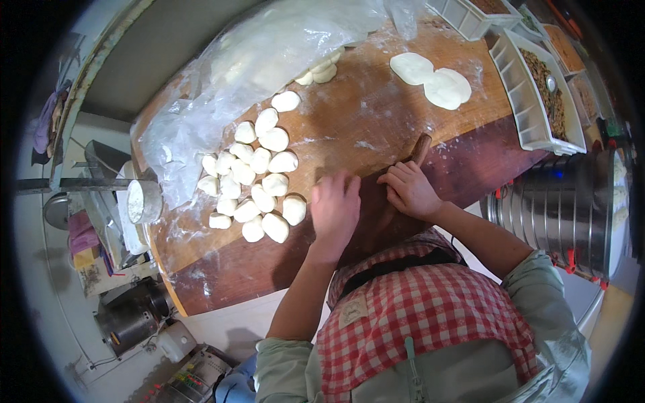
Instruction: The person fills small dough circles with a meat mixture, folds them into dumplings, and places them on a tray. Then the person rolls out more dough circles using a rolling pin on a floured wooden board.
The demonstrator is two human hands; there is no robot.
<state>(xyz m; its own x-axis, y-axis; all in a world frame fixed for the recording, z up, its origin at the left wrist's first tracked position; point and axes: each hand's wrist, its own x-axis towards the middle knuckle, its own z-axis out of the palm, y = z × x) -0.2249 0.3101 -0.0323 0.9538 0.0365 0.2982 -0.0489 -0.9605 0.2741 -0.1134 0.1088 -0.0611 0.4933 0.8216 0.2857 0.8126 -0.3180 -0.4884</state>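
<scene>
My right hand [410, 189] lies over a wooden rolling pin [421, 149]. One end of the pin sticks out beyond the fingers. My left hand [336, 201] is blurred above the floured wooden work table [342, 126], fingers bent downward; whether anything is under them is hidden. Left of that hand sits a cluster of several pale dough pieces [262, 199]. Farther off, at the upper right, thin dough rounds [447, 89] lie flat and overlapping. Clear plastic sheeting [232, 70] covers more dough at the upper left.
A white plastic bin [519, 111] of brown chopped filling with a spoon stands at right, among other filling containers. Below it are stacked metal steamers [544, 206]. A round container of flour [144, 201] stands at the table's left edge, near a metal bar [80, 185].
</scene>
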